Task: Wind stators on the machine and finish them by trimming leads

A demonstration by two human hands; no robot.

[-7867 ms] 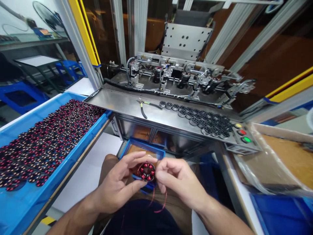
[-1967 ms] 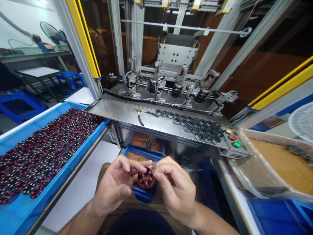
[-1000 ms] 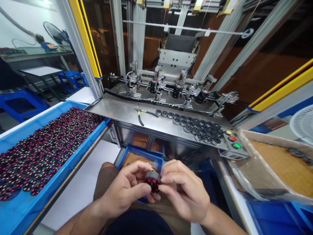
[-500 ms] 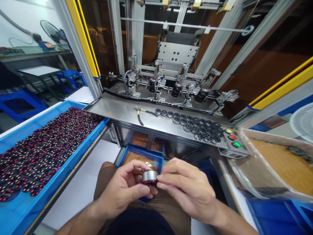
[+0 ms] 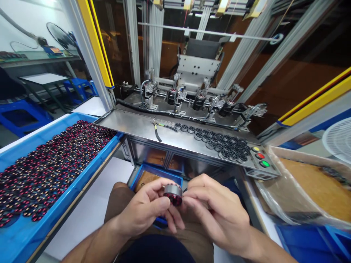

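My left hand (image 5: 148, 204) holds a wound motor stator (image 5: 173, 190), a short cylinder with a grey metal band and dark red wire coils on its lower face. Thumb and forefinger grip its left side, while the other fingers curl beneath. At the stator's right edge is my right hand (image 5: 216, 212), its thumb and fingertips pinched together. What they pinch, if anything, is too small to make out. Both hands are above my lap, in front of a blue bin (image 5: 179, 179) holding a brown sheet (image 5: 146, 179).
Left stands a blue tray (image 5: 65, 190) full of red-wound stators. On the metal shelf (image 5: 128, 126) lie cutting pliers (image 5: 157, 132) and rows of unwound black cores (image 5: 219, 140). Behind is a winding machine (image 5: 199, 69); a button box (image 5: 260, 157) and lined carton (image 5: 307, 179) are at right.
The stator has moved slightly right and up and is tilted, showing more of its red coils. My left lower fingers have stretched out, and my right hand has shifted slightly right.
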